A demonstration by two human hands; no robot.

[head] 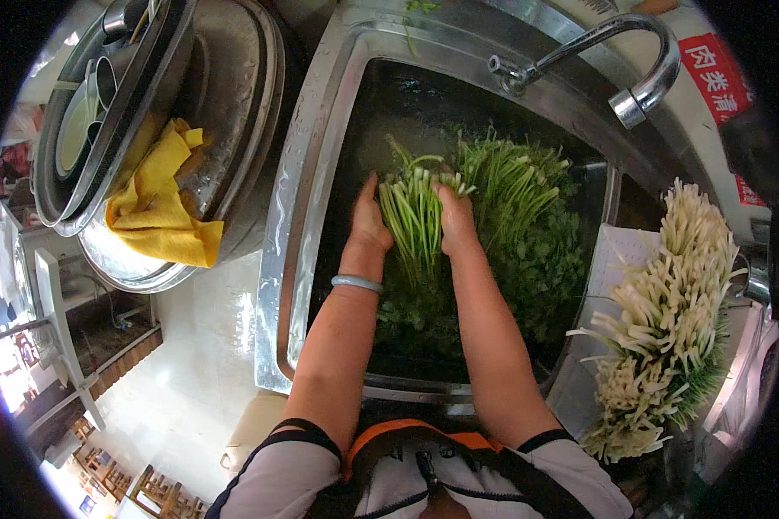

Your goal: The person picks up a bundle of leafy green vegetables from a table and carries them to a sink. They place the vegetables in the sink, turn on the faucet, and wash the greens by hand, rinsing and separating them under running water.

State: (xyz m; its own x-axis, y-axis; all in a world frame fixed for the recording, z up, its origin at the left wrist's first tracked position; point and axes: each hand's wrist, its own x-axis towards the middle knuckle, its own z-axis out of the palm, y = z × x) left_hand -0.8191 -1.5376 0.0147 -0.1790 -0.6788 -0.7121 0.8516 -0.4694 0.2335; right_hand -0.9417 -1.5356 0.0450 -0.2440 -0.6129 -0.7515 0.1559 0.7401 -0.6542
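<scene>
A steel sink [324,110] full of dark water lies before me. My left hand [369,219] and my right hand [457,219] hold a bunch of green-stemmed leafy herbs [415,217], likely coriander, between them. Its cut stem ends point away from me and rise out of the water; its leaves hang under the surface towards me. My left palm lies along the bunch's left side with the fingers stretched. On the right side my right thumb shows over the stems, the other fingers partly hidden. More herbs [519,175] float loose to the right, their leaves partly submerged.
A chrome faucet [630,107] arches over the sink's far right rim. Garlic chives or similar greens [675,292] are piled at the right. At the left, a yellow cloth [162,201] hangs over a large lidded metal pot [234,97], beside steel basins [123,123].
</scene>
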